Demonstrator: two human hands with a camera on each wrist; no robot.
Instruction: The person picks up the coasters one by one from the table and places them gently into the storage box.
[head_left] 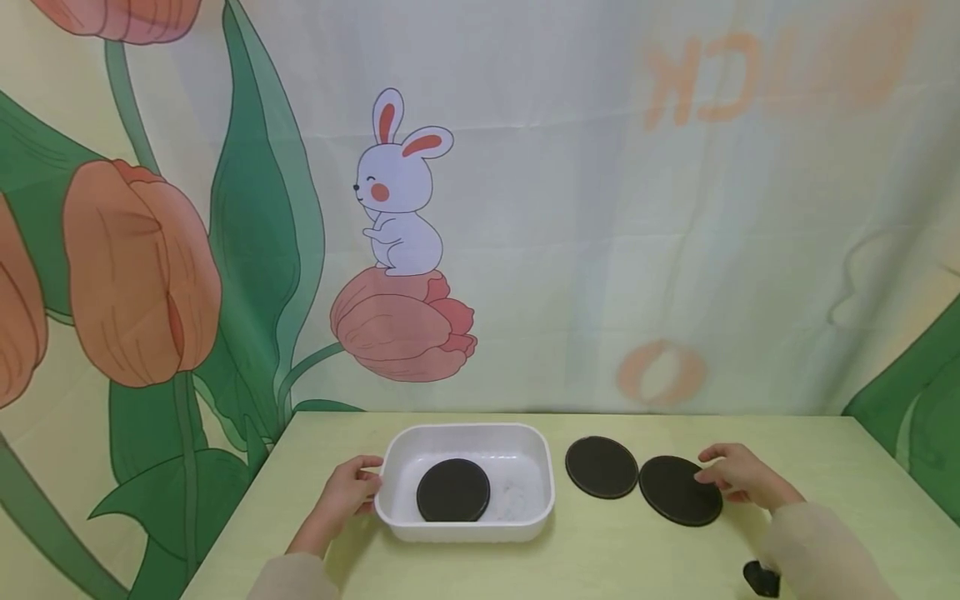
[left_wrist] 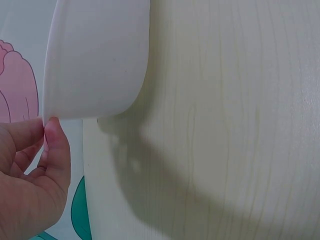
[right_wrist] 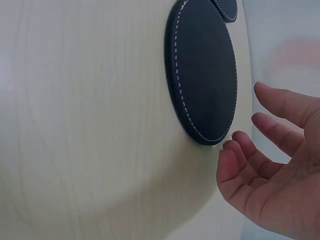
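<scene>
On the table stands a white rectangular tray with rounded corners. My left hand pinches its left rim between thumb and fingers, as the left wrist view shows up close. Inside the tray, toward its left, lies a round black coaster. To the tray's right a second black coaster lies flat, and a third coaster sits beside it, nearer my right hand. That hand hovers at the third coaster's right edge, its fingers loosely bent and holding nothing. White stitching runs along this coaster's edge in the right wrist view.
The pale wood-grain table ends at a hanging backdrop printed with tulips and a rabbit. A small black object shows by the right sleeve; its kind is unclear.
</scene>
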